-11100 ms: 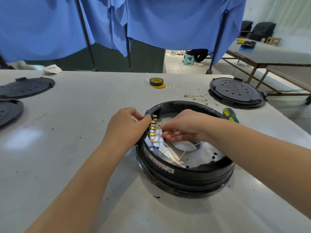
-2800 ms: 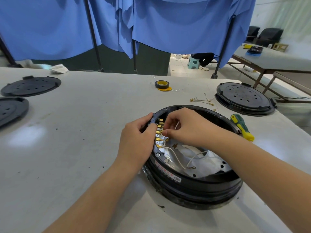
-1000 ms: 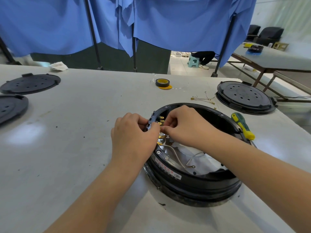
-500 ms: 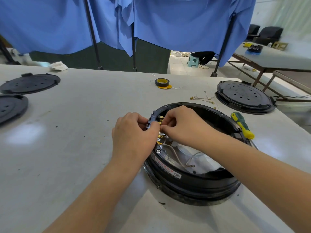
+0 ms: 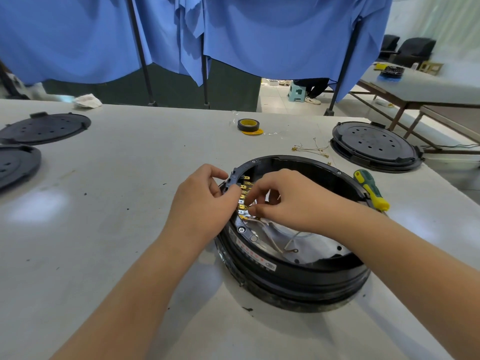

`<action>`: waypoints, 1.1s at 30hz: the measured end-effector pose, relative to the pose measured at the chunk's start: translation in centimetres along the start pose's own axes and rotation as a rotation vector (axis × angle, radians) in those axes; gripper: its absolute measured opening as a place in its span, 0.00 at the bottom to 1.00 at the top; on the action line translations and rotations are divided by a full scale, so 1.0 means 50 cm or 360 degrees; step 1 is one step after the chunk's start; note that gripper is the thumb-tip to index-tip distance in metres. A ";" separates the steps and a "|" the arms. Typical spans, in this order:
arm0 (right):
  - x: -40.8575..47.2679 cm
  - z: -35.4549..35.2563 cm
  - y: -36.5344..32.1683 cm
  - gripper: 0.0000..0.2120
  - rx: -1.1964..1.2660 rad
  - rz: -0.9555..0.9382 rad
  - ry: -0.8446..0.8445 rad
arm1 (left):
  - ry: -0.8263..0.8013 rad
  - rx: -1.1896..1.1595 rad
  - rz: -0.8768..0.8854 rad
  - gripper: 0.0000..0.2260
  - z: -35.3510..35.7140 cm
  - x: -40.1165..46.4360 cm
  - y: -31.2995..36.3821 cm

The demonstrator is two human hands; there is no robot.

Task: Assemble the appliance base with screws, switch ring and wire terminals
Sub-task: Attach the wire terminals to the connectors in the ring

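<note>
From the head camera, the only view I have, I see the appliance base [image 5: 293, 258] sitting open side up on the worktop [image 5: 109, 216], near and right of centre. My left hand [image 5: 200, 203] is at its left rim, fingers curled round the dark switch block [image 5: 233, 178] that carries a row of brass terminals [image 5: 242, 201]. My right hand [image 5: 285, 201] reaches in from the right with its fingers bunched close on something small at that row; I judge it a wire connector going onto a tab, but the piece itself is covered.

By my reckoning the work sits in the wiring step. At least one white wire [image 5: 272, 245] inside the base lies loose, with a ring lug [image 5: 293, 251] free at its end, so connections remain. A screw head shows on the near left rim, though whether every screw is in I cannot say. The screwdriver [image 5: 371, 189] lies untouched against the right rim. Spare leads [image 5: 311, 149] lie far right beside a closed base [image 5: 376, 146], with a tape roll [image 5: 249, 125] at the far edge and two dark covers [image 5: 44, 128] at far left.

Hidden from me: which tabs already carry wires, since my fingers cover much of the row; the far inner wall of the base is in shadow; and my right forearm blocks part of the metal floor plate.
</note>
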State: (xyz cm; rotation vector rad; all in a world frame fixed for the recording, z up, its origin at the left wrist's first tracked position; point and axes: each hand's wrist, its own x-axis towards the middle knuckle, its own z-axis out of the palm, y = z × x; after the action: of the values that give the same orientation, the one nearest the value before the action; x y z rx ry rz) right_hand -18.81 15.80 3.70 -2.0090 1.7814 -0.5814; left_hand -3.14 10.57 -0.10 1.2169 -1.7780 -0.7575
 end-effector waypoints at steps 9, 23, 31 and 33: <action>0.000 0.004 -0.005 0.02 -0.0095 -0.0019 0.0014 | -0.0016 0.0026 0.0213 0.05 0.004 0.007 -0.015; 0.007 -0.009 0.008 0.03 -0.0047 -0.0033 -0.0048 | 0.0007 0.0051 0.0291 0.05 0.005 0.011 -0.016; 0.017 -0.001 0.003 0.04 0.0125 0.0098 0.0008 | 0.0034 0.0062 0.0298 0.05 0.006 0.009 -0.015; 0.016 0.001 -0.001 0.05 0.0100 0.0109 0.0014 | 0.0039 0.0065 0.0300 0.05 0.006 0.009 -0.014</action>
State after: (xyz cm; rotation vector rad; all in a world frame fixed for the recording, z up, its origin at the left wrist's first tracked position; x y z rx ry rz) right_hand -18.67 15.01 3.74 -1.8993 1.8065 -0.6180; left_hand -3.17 9.91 -0.67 1.0620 -1.8653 -0.5971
